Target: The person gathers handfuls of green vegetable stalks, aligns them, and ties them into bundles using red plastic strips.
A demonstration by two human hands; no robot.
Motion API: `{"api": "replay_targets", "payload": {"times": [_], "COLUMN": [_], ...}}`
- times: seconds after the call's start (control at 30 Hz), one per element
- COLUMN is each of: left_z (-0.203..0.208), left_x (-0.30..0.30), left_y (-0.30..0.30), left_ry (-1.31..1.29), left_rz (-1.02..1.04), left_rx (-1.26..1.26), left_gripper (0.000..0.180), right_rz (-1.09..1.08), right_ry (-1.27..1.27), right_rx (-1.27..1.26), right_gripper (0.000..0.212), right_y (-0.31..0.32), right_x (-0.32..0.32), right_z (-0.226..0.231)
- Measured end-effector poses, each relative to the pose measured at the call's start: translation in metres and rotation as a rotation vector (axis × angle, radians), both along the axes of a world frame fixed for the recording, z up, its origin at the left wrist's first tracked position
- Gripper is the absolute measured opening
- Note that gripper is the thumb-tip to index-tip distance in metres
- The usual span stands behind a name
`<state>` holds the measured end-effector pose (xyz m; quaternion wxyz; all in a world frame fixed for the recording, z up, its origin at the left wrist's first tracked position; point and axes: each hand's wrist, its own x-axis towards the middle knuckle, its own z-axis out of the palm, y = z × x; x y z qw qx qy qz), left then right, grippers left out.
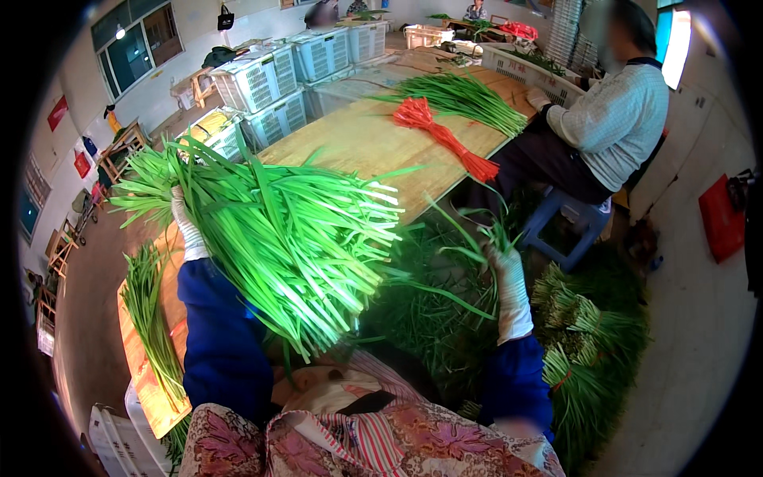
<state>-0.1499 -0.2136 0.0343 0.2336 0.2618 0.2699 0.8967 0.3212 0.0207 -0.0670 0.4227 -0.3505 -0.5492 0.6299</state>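
Observation:
My left hand (184,216), in a whitish glove, is closed around a big loose bunch of garlic chives (294,238). The leaf tips stick out on the left and the pale stem ends fan to the right, over the wooden table (334,135). My right hand (505,274), also gloved, is closed on a few loose chive leaves (469,242) beyond the table's right edge, apart from the bunch. Below it, scattered green leaves cover the floor. A bundle of red ties (445,139) lies on the table, near another pile of chives (461,99).
A person (612,111) sits at the right on a blue stool (566,226). Tied chive bundles (584,326) lie on the floor to my right. Stacked white crates (258,79) stand beyond the table's left side. More chives (151,318) lie at the near left edge.

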Motion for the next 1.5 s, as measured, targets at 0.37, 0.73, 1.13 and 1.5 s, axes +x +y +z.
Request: {"api": "replay_targets", "payload": {"times": [0.37,0.73,1.13,1.5], "left_z": [0.022,0.042,0.043,0.049], "left_x": [-0.012,-0.001,-0.021,-0.013], "left_y": [0.025,0.017,-0.032,-0.031], "left_ry": [0.102,0.187,0.343,0.374], "left_rz": [0.035,-0.006,-0.507,-0.614], "left_rx": [0.025,0.075,0.358,0.447], "left_gripper": [0.04,0.032,0.061,0.06], "right_rz": [0.591,0.15,0.515,0.09], "right_ry": [-0.927,-0.542,-1.111,-0.484], "right_rx": [1.298,1.591,0.882,0.742], "right_gripper": [0.051,0.019,0.028,0.05], "right_y": [-0.056,-0.069,0.004,-0.043], "right_x": [-0.117,-0.11,-0.064,-0.165], "right_z": [0.105,0.046,0.01,0.102]}}
